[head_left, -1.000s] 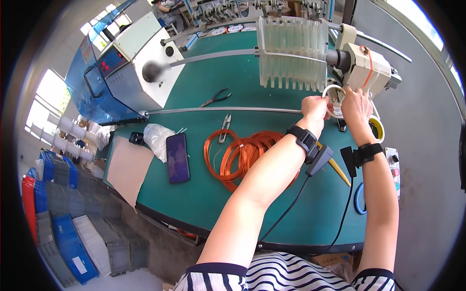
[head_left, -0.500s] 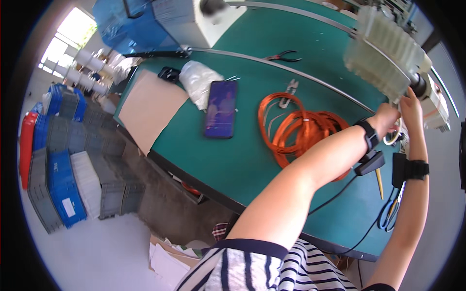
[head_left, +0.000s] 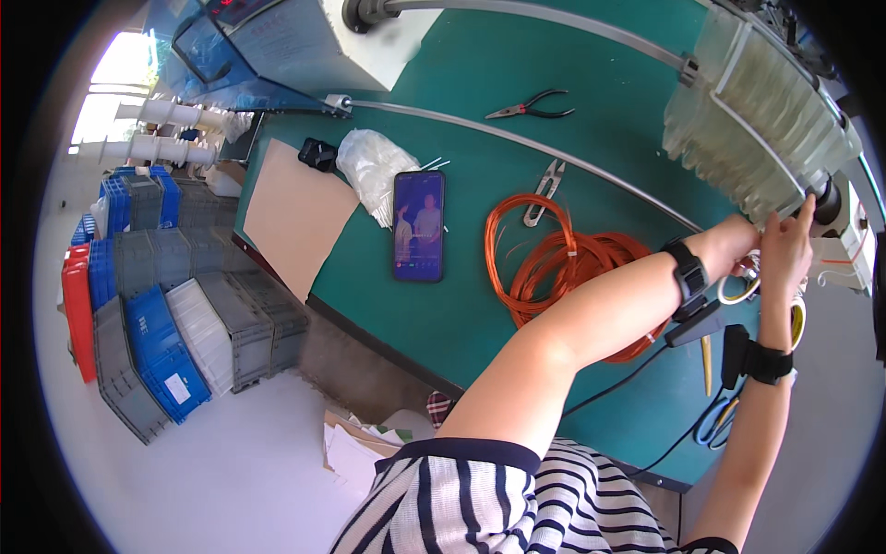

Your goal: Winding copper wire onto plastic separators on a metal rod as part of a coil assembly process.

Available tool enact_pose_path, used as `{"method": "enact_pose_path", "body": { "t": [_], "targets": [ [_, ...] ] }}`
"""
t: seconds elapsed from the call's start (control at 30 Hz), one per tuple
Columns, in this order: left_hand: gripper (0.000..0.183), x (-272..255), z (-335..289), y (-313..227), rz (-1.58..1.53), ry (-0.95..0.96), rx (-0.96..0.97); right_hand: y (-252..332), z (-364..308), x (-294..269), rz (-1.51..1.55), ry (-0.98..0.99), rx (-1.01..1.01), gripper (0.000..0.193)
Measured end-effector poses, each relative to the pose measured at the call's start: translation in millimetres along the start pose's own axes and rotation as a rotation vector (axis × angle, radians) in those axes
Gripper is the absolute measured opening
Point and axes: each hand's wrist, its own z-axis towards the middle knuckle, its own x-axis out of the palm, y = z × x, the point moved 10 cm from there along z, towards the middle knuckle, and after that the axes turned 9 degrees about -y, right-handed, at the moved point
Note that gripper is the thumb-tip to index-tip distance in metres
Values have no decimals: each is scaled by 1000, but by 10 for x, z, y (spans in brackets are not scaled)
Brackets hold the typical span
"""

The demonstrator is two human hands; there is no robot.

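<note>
My left hand (head_left: 732, 244) reaches to the lower end of a translucent ribbed former (head_left: 738, 120); its fingertips are hidden. Close beside it, my right hand (head_left: 787, 251) has its index finger stretched up against a black round fitting (head_left: 824, 205) at the former's end. The other fingers of that hand are bent and partly hidden. White rings, like tape rolls (head_left: 738, 290), sit just below my hands. A coil of orange-copper wire (head_left: 554, 268) lies on the green table, partly under my left forearm.
Pliers (head_left: 531, 109), thread snips (head_left: 544, 194), a phone (head_left: 418, 226), a plastic bag (head_left: 369, 171) and cardboard (head_left: 300, 217) lie on the table (head_left: 388, 323). A metal rod (head_left: 517, 140) crosses it. Blue-handled scissors (head_left: 715, 423) lie near my right forearm. Crates (head_left: 175, 342) stand left.
The view has shifted slightly. My right hand has moved a little lower, and its index finger now points up at the black fitting. My left hand stays near the former's lower end.
</note>
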Motion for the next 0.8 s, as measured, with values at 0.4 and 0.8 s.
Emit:
{"method": "enact_pose_path", "body": {
  "t": [0.4, 0.8],
  "targets": [
    [23, -373, -31, 12, 67, -561, 132, 84, -55, -65, 85, 67, 5, 74],
    [36, -94, -1107, -607, 680, -135, 182, -330, -45, -236, 632, 172, 196, 66]
  ]
}}
